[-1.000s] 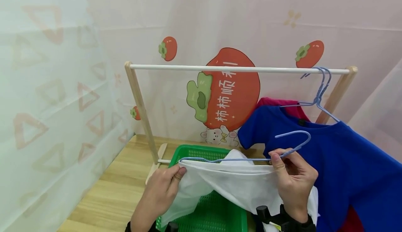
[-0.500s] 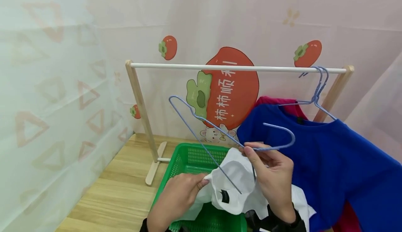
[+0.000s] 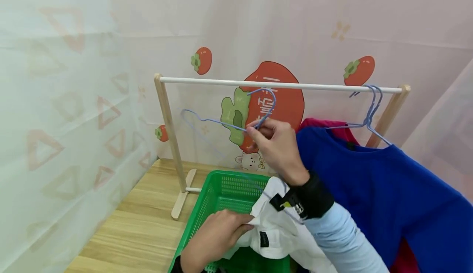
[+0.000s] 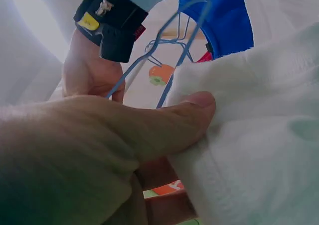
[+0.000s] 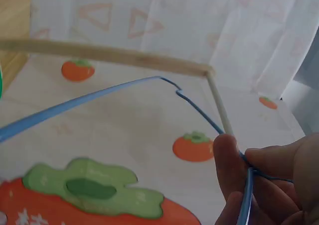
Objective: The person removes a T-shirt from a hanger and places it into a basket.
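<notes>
Right hand [image 3: 278, 145]: thumb and fingers are pinched closed on the blue wire hanger [image 3: 223, 124] at its neck, just below the hook; this grip apparently serves to leave the hook free while steering the frame. Left hand [image 3: 221, 232]: fingers are drawn together, pinching the edge of the white shirt [image 3: 281, 221] near its black label [image 3: 264, 239], presumably to keep the opening steady. The shirt lies over the green basket [image 3: 229, 191]. The hanger's lower bar is blurred and partly behind the right wrist; whether it sits inside the shirt cannot be confirmed. The blue T-shirt [image 3: 369, 178] hangs toward one end of the rail [image 3: 314, 86], leaving the span beside it available.
</notes>
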The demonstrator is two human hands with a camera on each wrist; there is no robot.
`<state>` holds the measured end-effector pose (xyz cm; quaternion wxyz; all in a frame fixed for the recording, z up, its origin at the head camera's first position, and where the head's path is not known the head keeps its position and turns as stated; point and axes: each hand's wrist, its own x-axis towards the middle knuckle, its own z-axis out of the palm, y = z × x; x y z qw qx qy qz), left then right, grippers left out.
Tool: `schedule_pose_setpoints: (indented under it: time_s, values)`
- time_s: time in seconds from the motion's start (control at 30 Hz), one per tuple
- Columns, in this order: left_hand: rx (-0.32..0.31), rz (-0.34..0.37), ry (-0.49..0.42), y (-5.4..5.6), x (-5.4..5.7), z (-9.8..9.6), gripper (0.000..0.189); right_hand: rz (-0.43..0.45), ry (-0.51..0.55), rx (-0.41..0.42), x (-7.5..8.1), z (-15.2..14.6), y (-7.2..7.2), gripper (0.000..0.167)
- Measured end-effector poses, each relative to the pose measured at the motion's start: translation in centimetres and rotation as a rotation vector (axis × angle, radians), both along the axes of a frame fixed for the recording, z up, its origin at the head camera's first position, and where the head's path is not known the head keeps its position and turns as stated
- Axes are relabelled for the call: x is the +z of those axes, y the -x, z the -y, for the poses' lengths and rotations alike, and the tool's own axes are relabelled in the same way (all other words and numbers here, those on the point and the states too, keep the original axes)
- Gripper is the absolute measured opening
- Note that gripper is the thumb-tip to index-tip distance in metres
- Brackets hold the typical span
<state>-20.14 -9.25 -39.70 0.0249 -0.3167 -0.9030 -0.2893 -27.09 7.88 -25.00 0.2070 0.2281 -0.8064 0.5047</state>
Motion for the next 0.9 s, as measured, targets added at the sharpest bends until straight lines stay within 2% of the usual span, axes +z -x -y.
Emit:
schedule_pose_setpoints:
  time_s: [0.2,0.3,0.37,0.53,0.6,0.67,0.77,0.83,0.87,0.9]
  values:
    - [-0.005,-0.024,-0.025,-0.3,-0.2,0.1,0.015,-0.136,-0.339,-0.412,3.0,-3.0,1.9,0.026]
    - [-0.011,-0.010,-0.040,-0.3,-0.2,0.4,0.014,-0.159,-0.404,-0.539,4.0,-4.8,3.0,0.030]
    - [-0.019,0.008,-0.049,-0.3,-0.1,0.6,0.014,-0.159,-0.422,-0.579,4.3,-5.9,3.7,0.030]
    - [-0.031,0.032,-0.048,-0.2,0.0,0.7,0.014,-0.090,-0.478,-0.597,3.6,-7.8,4.9,0.028]
    - [-0.027,0.025,-0.044,-0.1,-0.1,0.7,0.014,-0.066,-0.498,-0.597,2.9,-8.2,4.8,0.028]
    - [-0.025,0.012,-0.042,-0.1,-0.1,0.6,0.014,-0.102,-0.500,-0.614,2.3,-8.4,4.1,0.034]
    - [-0.034,0.008,-0.017,-0.3,-0.3,0.5,0.014,-0.300,-0.506,-0.591,1.1,-8.8,1.7,0.043]
    - [-0.048,-0.003,0.034,-0.6,-0.6,0.4,0.014,-0.436,-0.565,-0.506,-0.3,-9.4,-0.7,0.038]
    - [-0.060,-0.011,0.069,-0.7,-0.8,0.4,0.014,-0.457,-0.621,-0.448,-1.1,-9.8,-2.0,0.032]
    - [-0.072,-0.022,0.111,-0.7,-0.9,0.4,0.014,-0.429,-0.693,-0.384,-2.0,-10.2,-3.4,0.029]
